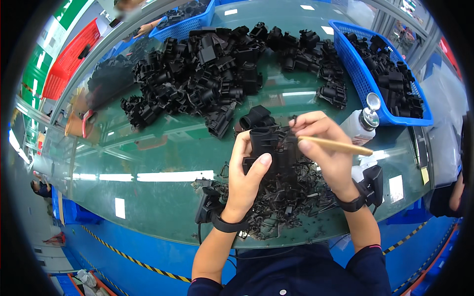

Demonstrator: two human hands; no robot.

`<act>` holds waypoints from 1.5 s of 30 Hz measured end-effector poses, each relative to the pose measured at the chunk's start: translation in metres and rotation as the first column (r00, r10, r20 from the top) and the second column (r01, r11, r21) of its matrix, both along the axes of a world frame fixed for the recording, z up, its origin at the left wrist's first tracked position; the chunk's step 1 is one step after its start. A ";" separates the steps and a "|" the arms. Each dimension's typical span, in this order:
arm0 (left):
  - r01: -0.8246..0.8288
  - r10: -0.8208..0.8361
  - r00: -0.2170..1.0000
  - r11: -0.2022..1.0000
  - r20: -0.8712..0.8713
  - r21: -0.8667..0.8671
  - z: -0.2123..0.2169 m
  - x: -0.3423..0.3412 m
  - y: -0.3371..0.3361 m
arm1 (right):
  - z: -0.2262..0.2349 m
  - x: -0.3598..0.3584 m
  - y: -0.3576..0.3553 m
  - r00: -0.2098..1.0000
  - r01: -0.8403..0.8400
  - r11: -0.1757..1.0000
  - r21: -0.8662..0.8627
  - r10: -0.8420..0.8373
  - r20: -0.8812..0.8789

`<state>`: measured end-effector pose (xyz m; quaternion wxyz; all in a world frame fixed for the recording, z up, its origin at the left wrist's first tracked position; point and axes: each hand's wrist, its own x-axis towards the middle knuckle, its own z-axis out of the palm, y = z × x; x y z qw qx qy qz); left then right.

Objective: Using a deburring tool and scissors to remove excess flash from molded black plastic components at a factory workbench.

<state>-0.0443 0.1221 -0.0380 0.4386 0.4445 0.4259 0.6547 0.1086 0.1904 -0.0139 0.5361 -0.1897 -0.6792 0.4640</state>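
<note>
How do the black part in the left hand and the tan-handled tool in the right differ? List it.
Colour: the black part is dark; the tan-handled tool shows a pale handle. Shape: the black part is bulky, with a tubular section; the tool is slender where visible. Both are held: the black part by the left hand, the tool by the right hand.

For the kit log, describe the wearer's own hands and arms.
The left hand and right hand wear no gloves. Each wrist has a black strap with a boxy black device at it; a thin dark cable hangs below the left one. The sleeves are short and navy, the right one edged pinkish-red.
</note>
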 end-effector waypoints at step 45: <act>-0.086 0.093 0.982 0.995 -0.162 0.047 0.009 -0.006 -0.002 | 0.001 0.002 -0.001 0.977 -0.121 0.993 -0.004 0.120 0.174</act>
